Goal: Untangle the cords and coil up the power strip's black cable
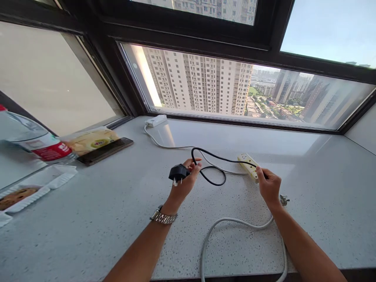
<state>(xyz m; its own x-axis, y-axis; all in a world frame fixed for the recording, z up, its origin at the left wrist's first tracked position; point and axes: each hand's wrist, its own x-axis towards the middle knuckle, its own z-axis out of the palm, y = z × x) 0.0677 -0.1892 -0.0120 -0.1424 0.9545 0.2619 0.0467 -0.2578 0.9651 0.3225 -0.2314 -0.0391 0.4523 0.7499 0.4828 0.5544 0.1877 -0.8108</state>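
Both arms reached in over the near edge of the pale, speckled surface (126, 219), elbows low, wrists angled toward each other! The left hand (190, 178) came in on a diagonal, its forearm rising from the near edge, a metal watch (163, 216) round the wrist, fingers pointing toward the far edge. Those fingers were curled loosely, closed on the black cord (223, 157) right behind the black plug (178, 172); the plug sat at the thumb side, prongs aimed down at the near edge. Over to the right hand (269, 186): knuckles up, bent inward, thumb and index pinched tight on the same cord, no gap showing. Between the two, a slack loop hung just right of the surface's middle.

The power strip (248, 159) lay behind the right fingers, nearer the far edge; whether they touched it, I couldn't tell. A pale plug (284, 200) poked out beside the right wrist, a thick white cable (239, 221) bowed toward the near edge, and a white box (155, 120) sat by the far left corner.
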